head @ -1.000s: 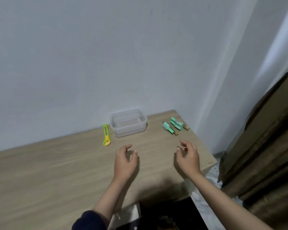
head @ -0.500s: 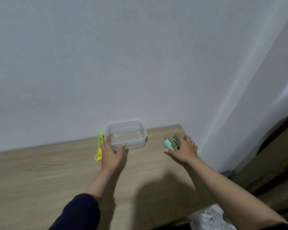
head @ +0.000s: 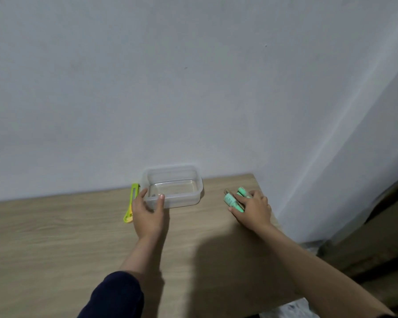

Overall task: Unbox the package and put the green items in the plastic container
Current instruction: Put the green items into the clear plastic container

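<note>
Plain white wall (head: 193,88) backs a light wood-grain table (head: 55,249); table's right edge drops off just past the right hand, dark brown curtain (head: 377,226) beyond. Clear plastic container (head: 172,188) sits against the wall, no lid, nothing visible inside, no label readable. Left hand (head: 147,216) grips the container's near-left corner, thumb on the front wall, fingers curled round the left side. Yellow-green utility knife (head: 132,206) lies just left of the container, partly behind the left hand; no writing legible. Right hand (head: 253,210) curls over the mint-green items (head: 233,199), small cylinders with a brass-coloured tip showing, near the right table edge, well apart from the container. Open tabletop between container and items and across the whole left side. Dark blue sleeve (head: 115,294) on left forearm.
</note>
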A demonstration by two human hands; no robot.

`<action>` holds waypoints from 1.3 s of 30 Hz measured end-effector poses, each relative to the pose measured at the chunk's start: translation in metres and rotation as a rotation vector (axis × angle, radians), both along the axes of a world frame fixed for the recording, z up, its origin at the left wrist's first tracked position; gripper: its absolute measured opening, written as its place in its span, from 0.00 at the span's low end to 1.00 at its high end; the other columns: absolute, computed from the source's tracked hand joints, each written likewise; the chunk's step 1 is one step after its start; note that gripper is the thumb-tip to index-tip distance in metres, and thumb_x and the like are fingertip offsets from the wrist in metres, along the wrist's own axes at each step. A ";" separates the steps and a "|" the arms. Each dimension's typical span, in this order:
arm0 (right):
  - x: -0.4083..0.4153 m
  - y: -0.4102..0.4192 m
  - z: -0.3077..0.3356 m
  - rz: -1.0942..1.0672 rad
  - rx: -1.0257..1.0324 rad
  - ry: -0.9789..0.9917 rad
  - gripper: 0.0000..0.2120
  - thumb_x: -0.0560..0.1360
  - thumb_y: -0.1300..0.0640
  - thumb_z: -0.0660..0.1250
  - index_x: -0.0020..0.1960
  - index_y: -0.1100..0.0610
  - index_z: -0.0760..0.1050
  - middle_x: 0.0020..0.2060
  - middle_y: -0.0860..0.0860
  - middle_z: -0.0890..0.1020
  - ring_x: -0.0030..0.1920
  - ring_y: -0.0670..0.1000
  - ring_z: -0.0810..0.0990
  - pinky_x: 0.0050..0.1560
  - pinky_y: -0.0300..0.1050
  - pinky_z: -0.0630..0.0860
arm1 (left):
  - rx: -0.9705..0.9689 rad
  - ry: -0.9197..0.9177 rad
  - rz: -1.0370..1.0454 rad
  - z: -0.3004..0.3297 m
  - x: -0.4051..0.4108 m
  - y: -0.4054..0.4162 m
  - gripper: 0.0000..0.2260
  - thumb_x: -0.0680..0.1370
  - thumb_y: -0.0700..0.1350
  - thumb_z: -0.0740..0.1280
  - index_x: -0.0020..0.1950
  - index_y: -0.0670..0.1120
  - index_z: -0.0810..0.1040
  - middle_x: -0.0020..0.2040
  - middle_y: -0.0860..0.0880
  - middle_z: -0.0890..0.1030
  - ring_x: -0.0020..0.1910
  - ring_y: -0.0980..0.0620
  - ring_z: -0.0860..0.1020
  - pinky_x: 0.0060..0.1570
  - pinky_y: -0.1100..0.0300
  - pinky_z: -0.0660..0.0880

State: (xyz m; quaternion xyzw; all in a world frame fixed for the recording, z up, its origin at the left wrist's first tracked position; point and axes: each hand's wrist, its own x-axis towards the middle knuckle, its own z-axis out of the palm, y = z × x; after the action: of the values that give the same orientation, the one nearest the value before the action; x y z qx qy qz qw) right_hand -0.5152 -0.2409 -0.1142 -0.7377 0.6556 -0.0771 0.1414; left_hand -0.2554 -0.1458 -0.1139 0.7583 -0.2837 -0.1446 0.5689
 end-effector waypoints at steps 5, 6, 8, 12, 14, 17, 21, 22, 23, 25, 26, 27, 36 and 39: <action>0.001 -0.001 0.001 0.049 0.000 -0.094 0.25 0.67 0.36 0.67 0.64 0.37 0.72 0.60 0.52 0.69 0.62 0.56 0.67 0.64 0.49 0.66 | 0.002 -0.004 -0.014 -0.001 0.002 -0.001 0.21 0.71 0.54 0.72 0.62 0.51 0.73 0.56 0.44 0.78 0.51 0.40 0.77 0.50 0.51 0.76; 0.002 0.000 0.004 0.059 0.002 -0.139 0.25 0.67 0.37 0.69 0.63 0.38 0.73 0.60 0.52 0.69 0.62 0.56 0.67 0.64 0.48 0.66 | 0.004 -0.008 -0.019 -0.002 0.004 -0.001 0.21 0.71 0.55 0.72 0.62 0.53 0.73 0.55 0.43 0.78 0.51 0.40 0.77 0.49 0.50 0.76; 0.010 0.003 0.012 0.078 -0.005 -0.252 0.25 0.66 0.39 0.71 0.62 0.40 0.74 0.58 0.51 0.69 0.62 0.54 0.67 0.62 0.45 0.66 | 0.007 -0.015 -0.023 -0.004 0.006 -0.001 0.21 0.71 0.56 0.71 0.61 0.54 0.73 0.55 0.45 0.78 0.51 0.39 0.77 0.49 0.48 0.77; 0.039 0.005 0.043 0.138 -0.054 -0.541 0.22 0.66 0.45 0.74 0.60 0.41 0.77 0.53 0.48 0.69 0.59 0.48 0.70 0.59 0.39 0.66 | 0.000 -0.019 -0.023 -0.003 0.006 0.000 0.20 0.71 0.54 0.72 0.60 0.53 0.73 0.55 0.47 0.78 0.50 0.40 0.78 0.49 0.48 0.77; 0.060 0.001 0.061 0.194 -0.058 -0.653 0.21 0.67 0.48 0.74 0.60 0.42 0.77 0.53 0.48 0.70 0.56 0.45 0.72 0.56 0.33 0.67 | -0.004 -0.026 -0.036 -0.002 0.006 0.000 0.20 0.71 0.54 0.72 0.60 0.52 0.74 0.56 0.48 0.77 0.49 0.41 0.78 0.49 0.49 0.77; 0.094 -0.009 0.080 0.340 -0.016 -0.670 0.22 0.67 0.48 0.74 0.60 0.44 0.77 0.52 0.49 0.71 0.52 0.43 0.73 0.53 0.30 0.66 | 0.002 -0.030 -0.043 0.000 0.005 0.002 0.20 0.71 0.53 0.72 0.61 0.51 0.73 0.56 0.49 0.76 0.50 0.44 0.77 0.48 0.53 0.77; 0.136 -0.030 0.083 0.509 0.013 -0.481 0.23 0.68 0.44 0.73 0.61 0.43 0.76 0.51 0.50 0.73 0.53 0.48 0.75 0.52 0.38 0.68 | -0.014 -0.042 -0.044 0.000 0.005 0.003 0.20 0.71 0.56 0.72 0.59 0.53 0.73 0.56 0.51 0.77 0.50 0.45 0.78 0.47 0.52 0.77; 0.145 -0.035 0.082 0.555 0.030 -0.407 0.23 0.68 0.43 0.72 0.62 0.42 0.75 0.51 0.52 0.74 0.54 0.50 0.75 0.52 0.40 0.68 | -0.008 -0.045 -0.043 -0.002 0.006 0.002 0.20 0.71 0.56 0.72 0.59 0.54 0.73 0.55 0.51 0.77 0.50 0.45 0.78 0.47 0.51 0.77; 0.152 -0.039 0.081 0.603 0.055 -0.331 0.23 0.68 0.43 0.72 0.62 0.42 0.75 0.51 0.53 0.75 0.54 0.52 0.75 0.51 0.41 0.68 | -0.002 -0.053 -0.045 -0.002 0.007 0.002 0.20 0.71 0.56 0.71 0.59 0.54 0.73 0.55 0.51 0.77 0.50 0.45 0.77 0.47 0.52 0.77; 0.163 -0.046 0.074 0.690 0.108 -0.210 0.23 0.69 0.44 0.71 0.63 0.43 0.75 0.53 0.54 0.78 0.55 0.53 0.76 0.50 0.42 0.68 | -0.004 -0.063 -0.044 -0.002 0.007 0.002 0.21 0.71 0.56 0.71 0.61 0.53 0.73 0.56 0.51 0.77 0.51 0.48 0.77 0.48 0.54 0.77; 0.167 -0.049 0.069 0.719 0.128 -0.170 0.23 0.68 0.44 0.72 0.62 0.44 0.76 0.55 0.53 0.79 0.56 0.53 0.77 0.50 0.42 0.68 | -0.010 -0.067 -0.041 -0.001 0.007 0.002 0.21 0.71 0.55 0.71 0.62 0.53 0.73 0.57 0.52 0.77 0.52 0.49 0.77 0.49 0.55 0.76; 0.171 -0.051 0.064 0.728 0.150 -0.138 0.23 0.68 0.43 0.72 0.62 0.43 0.76 0.57 0.52 0.80 0.57 0.53 0.77 0.52 0.42 0.69 | -0.014 -0.066 -0.038 0.000 0.006 0.002 0.21 0.71 0.55 0.71 0.62 0.53 0.72 0.59 0.53 0.76 0.54 0.51 0.76 0.50 0.56 0.75; 0.184 -0.064 0.042 0.756 0.251 -0.080 0.26 0.69 0.50 0.73 0.66 0.46 0.72 0.64 0.45 0.77 0.63 0.48 0.75 0.56 0.37 0.68 | -0.019 -0.085 -0.027 -0.001 0.007 0.001 0.23 0.71 0.53 0.72 0.65 0.53 0.72 0.62 0.53 0.75 0.59 0.53 0.74 0.53 0.59 0.71; 0.185 -0.066 0.038 0.746 0.241 -0.120 0.28 0.68 0.52 0.74 0.67 0.46 0.72 0.64 0.46 0.77 0.63 0.48 0.75 0.58 0.38 0.68 | -0.024 -0.076 -0.031 -0.003 0.007 0.000 0.23 0.71 0.54 0.72 0.64 0.54 0.72 0.62 0.54 0.75 0.59 0.52 0.74 0.53 0.56 0.74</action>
State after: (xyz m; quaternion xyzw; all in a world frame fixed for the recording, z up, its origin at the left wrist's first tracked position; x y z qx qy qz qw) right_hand -0.3306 -0.3070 -0.0763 -0.8977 0.3374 0.0142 0.2831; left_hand -0.2487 -0.1456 -0.1165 0.7518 -0.3186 -0.1210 0.5645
